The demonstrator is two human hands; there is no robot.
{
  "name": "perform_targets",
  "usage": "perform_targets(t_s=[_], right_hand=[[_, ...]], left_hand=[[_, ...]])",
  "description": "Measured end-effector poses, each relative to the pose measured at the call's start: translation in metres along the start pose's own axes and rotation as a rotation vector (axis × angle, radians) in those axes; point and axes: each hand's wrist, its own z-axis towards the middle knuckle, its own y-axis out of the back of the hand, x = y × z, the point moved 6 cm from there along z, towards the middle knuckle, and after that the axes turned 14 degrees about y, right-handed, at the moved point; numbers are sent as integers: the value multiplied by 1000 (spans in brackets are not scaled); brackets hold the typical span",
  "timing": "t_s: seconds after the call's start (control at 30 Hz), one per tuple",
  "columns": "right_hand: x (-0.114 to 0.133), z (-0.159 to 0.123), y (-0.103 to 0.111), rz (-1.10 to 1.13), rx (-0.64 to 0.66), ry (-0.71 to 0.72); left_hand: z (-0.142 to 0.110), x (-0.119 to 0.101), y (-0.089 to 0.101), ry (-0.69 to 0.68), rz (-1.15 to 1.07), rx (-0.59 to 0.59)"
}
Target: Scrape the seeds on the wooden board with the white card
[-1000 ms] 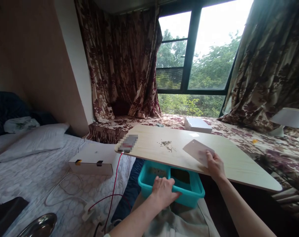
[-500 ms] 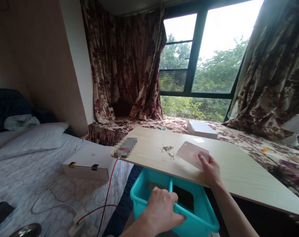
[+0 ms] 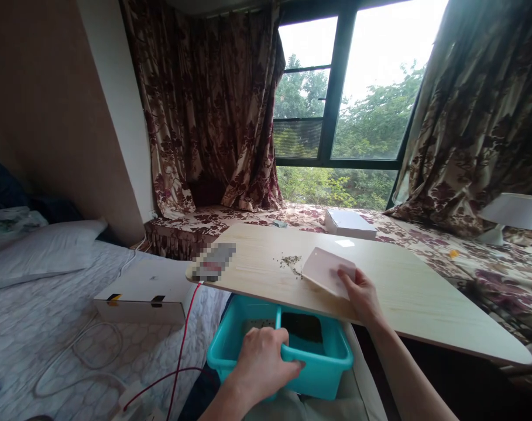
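Observation:
My right hand [image 3: 363, 292] is closed on a thin translucent plastic sheet [image 3: 325, 270], its fingers pinching the right edge. The sheet is tilted, with its left edge low beside a small scatter of dark seed-like bits [image 3: 290, 262] on the wooden tabletop [image 3: 406, 292]. Below the table's near edge, my left hand [image 3: 266, 359] grips the near rim of a turquoise two-part bin [image 3: 321, 383]. Dark material [image 3: 301, 327] lies in the bin's right compartment. A few specks show in the left one, which my hand partly covers.
A blurred-out flat device [image 3: 213, 262] with a red cable [image 3: 183, 339] lies at the table's left end. White boxes stand on the bed [image 3: 143, 292] and on the window ledge [image 3: 350, 224]. A white lamp [image 3: 511, 211] is at the far right.
The bin has shifted left and tucked closer under the table edge, with my left hand still on its rim. The sheet's left edge has come closer to the bits. The whole view has shifted slightly.

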Motion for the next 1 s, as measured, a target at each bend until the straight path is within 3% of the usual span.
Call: perform_targets(t_s=[0.27,0.63,1.0], right_hand=[[2,-2,1,-99,25,-21],[7,-3,2,-123,28,-20],[2,-2,-2,-38,65,-11]], left_hand=[[-3,5,2,5,1,-17],[3,8,21,45,35,15],[5,10,19,30,11,17]])
